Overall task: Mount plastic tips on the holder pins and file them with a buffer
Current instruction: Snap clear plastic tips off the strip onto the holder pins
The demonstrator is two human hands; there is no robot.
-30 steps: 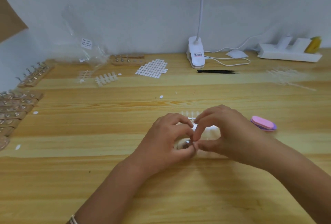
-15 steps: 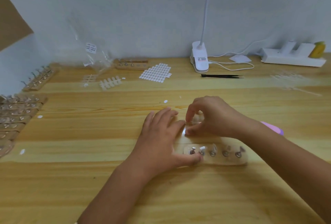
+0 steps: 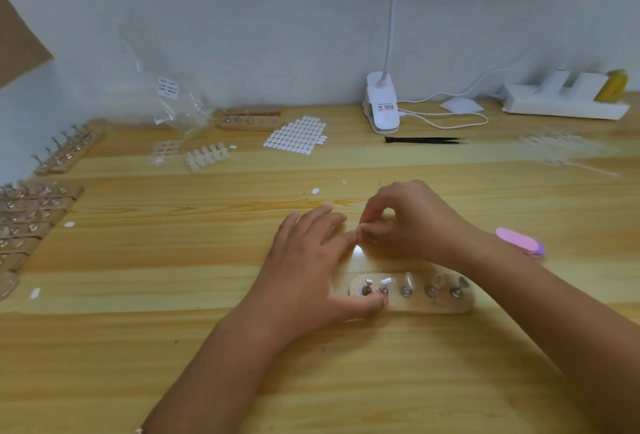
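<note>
Bench (image 3: 207,347): pale wood planks, set against a grey wall.
Far edge: clear bag (image 3: 173,101) leaning on the wall, white power strip (image 3: 561,104) at right, clip lamp (image 3: 381,107) between them.
Left edge: spare holders (image 3: 31,215) in rows, side by side.
Left hand (image 3: 304,260): flat and apart, fingers straight and spread on the bench, thumb pressing the near left end of the holder (image 3: 433,305).
Right hand (image 3: 412,225): just beyond the holder, fingers curled, thumb and forefinger brought together beside the left forefinger's tip. Cannot tell whether anything is pinched between them; too small and blurred.
Holder: wooden block, lying crosswise near the bench's front, close under both hands.
Sticker sheet (image 3: 296,137) and black tweezers (image 3: 422,139): far side, well apart from the hands.
Buffer (image 3: 517,241): pink, flat on the bench, just right of the right wrist.
Tip strip (image 3: 207,158): near the bag.
Pins (image 3: 407,289): five in a row on the holder; several carry clear tips (image 3: 409,279), count uncertain.
</note>
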